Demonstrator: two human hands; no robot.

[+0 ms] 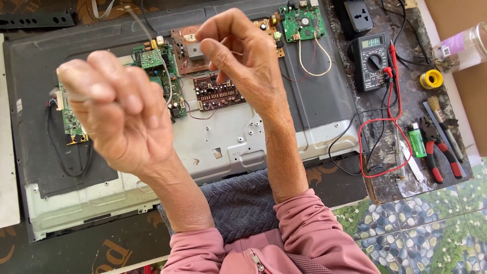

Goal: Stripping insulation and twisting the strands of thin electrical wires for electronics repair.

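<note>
Both my hands are raised over the open back of a flat television point(314, 101) with several circuit boards mounted on it. My left hand point(119, 109) is a closed fist, and a thin grey tip point(54, 92) sticks out of its left side. My right hand point(241, 61) hovers higher with thumb and fingers pinched together; whether anything is between them is unclear. A blurred pale strand point(152, 45) runs down between the hands. Below them lie a green board point(152, 58) and a brown board point(218, 92).
At the right, a dark board carries a multimeter point(372, 61) with red and black leads point(393, 91), a yellow tape roll point(431, 78), a brush point(436, 109), a green lighter point(417, 142), red-handled pliers point(439, 147) and a power strip point(357, 15). A grey towel point(243, 203) covers my lap.
</note>
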